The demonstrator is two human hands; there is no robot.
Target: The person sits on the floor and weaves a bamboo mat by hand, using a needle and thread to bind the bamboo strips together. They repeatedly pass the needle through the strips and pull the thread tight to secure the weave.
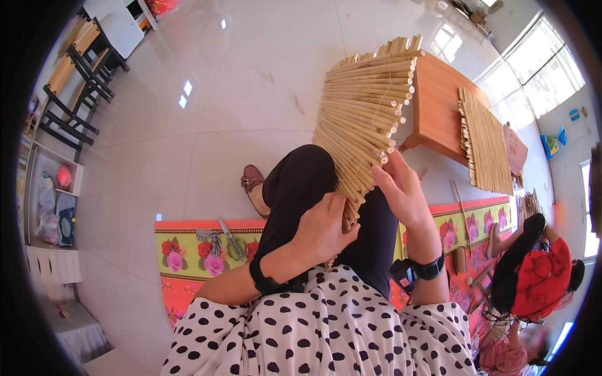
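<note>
Nearest, over the lap, the left grip (322, 227) is curled tightly round the near end of the stalk mat (360, 100), where the pale stalks crowd together. Keep that hold firm but not crushing, since dry-looking stalks could well split under a hard squeeze. The right grip (399, 183) is at the mat's right edge, touching it near the cut ends, thumb apart from the fingers; I cannot tell whether it pinches a stalk. It would serve best by nudging those ends level, as they stick out unevenly. The mat rises from between the black-trousered legs (301, 178) and fans up and away; bracing it lightly against a thigh should curb twisting. Watch the thin binding thread (390, 76) too, and ease any crossed stalk parallel before drawing things snug. On the floor beside the legs, a flowered cloth (179, 232) bears grey cord (210, 240) and scissors (234, 245) on the left, within easy reach should a tie or trim be wanted. Farther off, at the right end of the wooden counter (439, 94), a second mat (486, 141) lies with its stalks close and parallel, a good pattern to match
</note>
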